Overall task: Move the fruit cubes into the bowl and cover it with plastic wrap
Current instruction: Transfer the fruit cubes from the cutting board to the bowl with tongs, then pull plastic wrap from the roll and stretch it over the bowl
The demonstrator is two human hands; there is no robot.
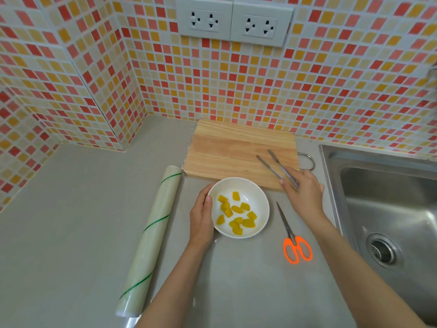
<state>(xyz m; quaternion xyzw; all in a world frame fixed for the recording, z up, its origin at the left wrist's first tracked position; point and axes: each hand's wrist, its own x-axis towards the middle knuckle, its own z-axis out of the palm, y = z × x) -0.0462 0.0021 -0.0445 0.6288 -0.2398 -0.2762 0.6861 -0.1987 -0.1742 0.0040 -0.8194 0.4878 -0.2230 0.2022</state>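
A white bowl (256,197) stands on the grey counter in front of the wooden cutting board (227,150). Several yellow fruit cubes (236,215) lie inside it. My left hand (201,216) grips the bowl's left rim, thumb on the edge. My right hand (305,195) holds metal tongs (274,165) whose tips rest over the right part of the board; nothing is between the tips. A roll of plastic wrap (153,235) with green stripes lies to the left of the bowl, with a clear sheet pulled out under the bowl.
Orange-handled scissors (294,240) lie shut to the right of the bowl. A steel sink (387,209) fills the right side. The tiled wall with two sockets (234,22) rises behind the board.
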